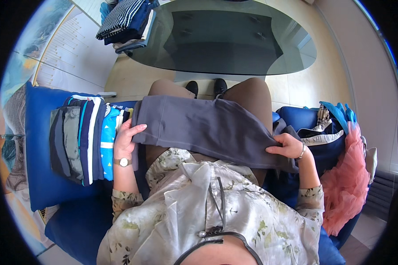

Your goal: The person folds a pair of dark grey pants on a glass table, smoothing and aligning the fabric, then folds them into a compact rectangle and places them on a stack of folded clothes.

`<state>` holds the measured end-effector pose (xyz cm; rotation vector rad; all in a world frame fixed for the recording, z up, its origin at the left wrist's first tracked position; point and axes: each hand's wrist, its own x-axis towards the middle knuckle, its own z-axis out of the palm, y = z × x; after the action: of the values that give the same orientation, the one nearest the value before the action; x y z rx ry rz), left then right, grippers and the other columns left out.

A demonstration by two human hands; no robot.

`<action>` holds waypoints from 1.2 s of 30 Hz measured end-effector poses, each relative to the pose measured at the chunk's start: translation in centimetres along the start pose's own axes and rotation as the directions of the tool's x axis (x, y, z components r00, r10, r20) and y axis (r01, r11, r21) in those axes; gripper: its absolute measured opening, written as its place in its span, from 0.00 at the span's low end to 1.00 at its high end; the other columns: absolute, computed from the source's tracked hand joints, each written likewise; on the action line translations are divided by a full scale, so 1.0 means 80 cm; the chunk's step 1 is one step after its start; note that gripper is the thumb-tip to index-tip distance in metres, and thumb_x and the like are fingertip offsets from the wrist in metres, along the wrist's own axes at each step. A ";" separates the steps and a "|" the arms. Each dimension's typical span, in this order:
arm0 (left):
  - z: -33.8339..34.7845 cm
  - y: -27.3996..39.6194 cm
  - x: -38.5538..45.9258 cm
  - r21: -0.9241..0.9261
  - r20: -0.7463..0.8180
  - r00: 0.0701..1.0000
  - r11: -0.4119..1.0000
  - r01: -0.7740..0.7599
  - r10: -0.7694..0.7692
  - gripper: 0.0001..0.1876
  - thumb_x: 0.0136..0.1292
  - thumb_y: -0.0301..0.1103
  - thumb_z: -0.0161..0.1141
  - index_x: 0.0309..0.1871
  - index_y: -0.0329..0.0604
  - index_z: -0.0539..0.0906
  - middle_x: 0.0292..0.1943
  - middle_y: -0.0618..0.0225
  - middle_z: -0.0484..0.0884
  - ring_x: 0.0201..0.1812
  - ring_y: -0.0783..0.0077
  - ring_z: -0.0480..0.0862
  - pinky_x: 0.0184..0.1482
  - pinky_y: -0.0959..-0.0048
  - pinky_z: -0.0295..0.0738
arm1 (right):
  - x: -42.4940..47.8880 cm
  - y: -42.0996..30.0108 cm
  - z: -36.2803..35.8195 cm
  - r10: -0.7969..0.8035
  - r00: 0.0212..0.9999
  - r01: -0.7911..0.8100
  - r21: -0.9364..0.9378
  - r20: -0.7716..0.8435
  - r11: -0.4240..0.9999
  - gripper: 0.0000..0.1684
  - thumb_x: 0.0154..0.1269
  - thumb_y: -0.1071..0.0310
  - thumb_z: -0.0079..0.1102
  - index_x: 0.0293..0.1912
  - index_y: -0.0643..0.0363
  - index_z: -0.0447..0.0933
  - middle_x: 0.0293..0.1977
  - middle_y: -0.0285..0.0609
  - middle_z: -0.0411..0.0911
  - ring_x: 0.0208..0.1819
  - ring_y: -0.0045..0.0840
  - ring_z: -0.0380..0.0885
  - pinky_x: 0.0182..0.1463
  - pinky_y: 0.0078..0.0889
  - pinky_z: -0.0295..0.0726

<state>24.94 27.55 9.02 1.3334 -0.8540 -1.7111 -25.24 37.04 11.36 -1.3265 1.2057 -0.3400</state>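
A dark grey garment (199, 122) of smooth stretchy cloth, possibly trousers, lies across my lap, stretched from side to side. My left hand (125, 137) grips its left end, thumb on top and fingers hidden beneath. Toward the right, my right hand (287, 145) pinches the front edge between thumb and fingers. Part of the grey cloth runs on past that hand and bunches on the seat. Close beside my left hand stands a row of folded clothes (93, 139) in grey, navy, white and bright blue.
I sit on a blue sofa (41, 145). A coral tulle garment (346, 179) and a heap of navy clothing (325, 149) lie on the right. Ahead is an oval glass table (219, 63), with a stack of folded clothes (127, 25) at its left end.
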 end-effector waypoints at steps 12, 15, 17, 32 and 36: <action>0.054 0.097 -0.029 -0.384 0.165 0.889 0.858 -0.342 0.428 0.22 0.60 0.23 0.55 0.59 0.35 0.74 0.54 0.56 0.80 0.55 0.63 0.80 0.58 0.68 0.73 | -0.115 -0.050 -0.130 -0.306 0.522 0.432 -0.062 -0.796 0.900 0.19 0.63 0.64 0.52 0.49 0.67 0.75 0.44 0.46 0.77 0.48 0.26 0.74 0.54 0.29 0.72; 0.073 0.095 -0.031 -0.291 0.069 0.925 0.894 -0.340 0.374 0.20 0.58 0.19 0.55 0.55 0.35 0.77 0.49 0.59 0.83 0.48 0.67 0.83 0.54 0.72 0.76 | -0.060 -0.095 -0.101 -0.339 0.647 -0.063 -0.492 -0.683 0.868 0.09 0.62 0.68 0.63 0.36 0.66 0.78 0.23 0.34 0.73 0.29 0.12 0.69 0.36 0.18 0.71; 0.074 0.079 -0.034 -0.149 -0.049 0.940 0.928 -0.342 0.339 0.21 0.57 0.20 0.55 0.56 0.34 0.76 0.47 0.60 0.83 0.46 0.69 0.83 0.52 0.73 0.76 | -0.046 -0.084 -0.091 -0.293 0.670 -0.064 -0.447 -0.682 0.892 0.09 0.62 0.68 0.63 0.35 0.66 0.78 0.21 0.36 0.73 0.26 0.14 0.70 0.34 0.19 0.72; 0.055 0.095 -0.090 -0.149 -0.219 0.916 0.916 -0.372 0.337 0.23 0.58 0.24 0.56 0.59 0.32 0.74 0.50 0.60 0.81 0.52 0.67 0.80 0.57 0.72 0.72 | 0.052 -0.069 0.073 -0.719 0.695 0.412 -0.820 0.001 0.397 0.21 0.48 0.57 0.70 0.40 0.57 0.79 0.37 0.40 0.77 0.42 0.32 0.74 0.47 0.36 0.72; 0.049 0.092 -0.080 -0.216 -0.236 0.926 0.913 -0.346 0.295 0.20 0.58 0.24 0.56 0.56 0.34 0.76 0.49 0.61 0.81 0.50 0.67 0.80 0.56 0.71 0.72 | 0.064 -0.062 0.068 -0.786 0.617 0.390 -0.853 -0.039 0.348 0.11 0.51 0.65 0.67 0.34 0.58 0.78 0.32 0.40 0.77 0.37 0.33 0.75 0.40 0.33 0.74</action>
<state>23.34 30.01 19.10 1.0984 -0.6700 -1.3520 -16.69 34.56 12.06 -2.6619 1.2164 -0.7580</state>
